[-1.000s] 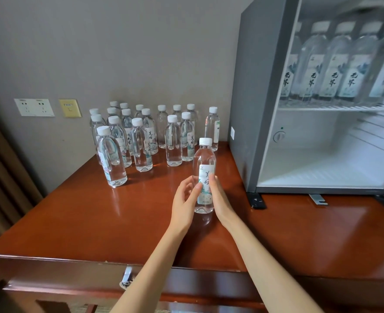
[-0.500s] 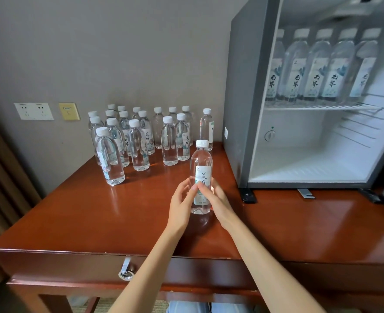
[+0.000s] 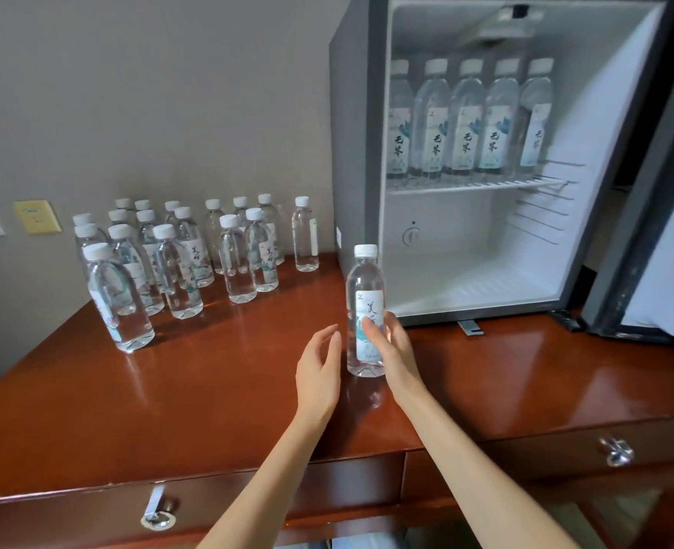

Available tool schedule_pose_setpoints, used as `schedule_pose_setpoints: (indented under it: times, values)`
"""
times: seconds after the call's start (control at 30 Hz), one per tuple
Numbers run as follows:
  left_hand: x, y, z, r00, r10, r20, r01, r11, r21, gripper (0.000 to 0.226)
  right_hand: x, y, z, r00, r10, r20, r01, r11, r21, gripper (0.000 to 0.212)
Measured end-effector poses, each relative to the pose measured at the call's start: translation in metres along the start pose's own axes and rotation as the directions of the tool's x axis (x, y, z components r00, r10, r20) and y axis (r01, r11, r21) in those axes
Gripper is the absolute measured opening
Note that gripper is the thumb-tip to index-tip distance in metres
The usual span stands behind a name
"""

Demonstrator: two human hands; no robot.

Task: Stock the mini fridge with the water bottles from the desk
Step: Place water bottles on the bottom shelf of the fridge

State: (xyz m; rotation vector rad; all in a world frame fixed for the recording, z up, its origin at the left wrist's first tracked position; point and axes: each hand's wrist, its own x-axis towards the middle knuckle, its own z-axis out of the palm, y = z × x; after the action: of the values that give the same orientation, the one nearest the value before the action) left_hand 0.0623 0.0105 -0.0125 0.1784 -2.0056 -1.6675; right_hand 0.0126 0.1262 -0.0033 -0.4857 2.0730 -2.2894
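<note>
Polished wood looks slick. Leftward, the spare bottles (image 3: 176,267) crowd the desk (image 3: 208,390). The left hand (image 3: 319,370) hovers spread, just beside the upright water bottle (image 3: 365,279). Only the right hand (image 3: 394,350) wraps its label. One-handed, it could slip, or clip the frame of the mini fridge (image 3: 351,152) just behind.

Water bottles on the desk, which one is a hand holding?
The lone water bottle nearest the open mini fridge: the right hand grips it. The other bottles stand bunched by the wall, untouched. The left hand holds nothing.
</note>
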Motion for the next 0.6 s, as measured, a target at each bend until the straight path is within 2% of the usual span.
schedule_pose_setpoints:
  times: [0.1,0.2,0.27,0.43,0.53,0.6]
  values:
    - [-0.001,0.001,0.025,0.999,0.001,-0.050,0.007,0.988,0.152,0.022,0.001,-0.003,-0.028,0.998,0.020,-0.064,-0.015,0.996,0.083,0.040]
    - [0.001,0.005,0.050,0.997,0.076,0.027,-0.080,0.963,0.259,0.036,0.005,-0.006,-0.053,0.992,0.026,-0.124,-0.004,0.985,0.172,0.026]
    - [0.005,0.006,0.063,0.993,0.115,0.007,-0.111,0.939,0.325,0.047,0.007,-0.007,-0.067,0.990,0.035,-0.136,-0.011,0.984,0.177,0.024]
    - [0.024,0.003,0.081,0.992,0.031,-0.122,0.011,0.943,0.334,0.074,0.016,-0.004,-0.087,0.984,0.043,-0.172,-0.012,0.984,0.176,0.021]
    - [0.036,0.000,0.089,0.997,-0.003,-0.076,0.025,0.955,0.295,0.086,0.021,0.000,-0.089,0.988,0.020,-0.156,0.003,0.989,0.148,0.022]
    - [0.043,-0.002,0.093,0.999,-0.012,-0.048,0.024,0.966,0.258,0.081,0.023,0.003,-0.087,0.991,0.005,-0.134,0.010,0.993,0.115,0.024]
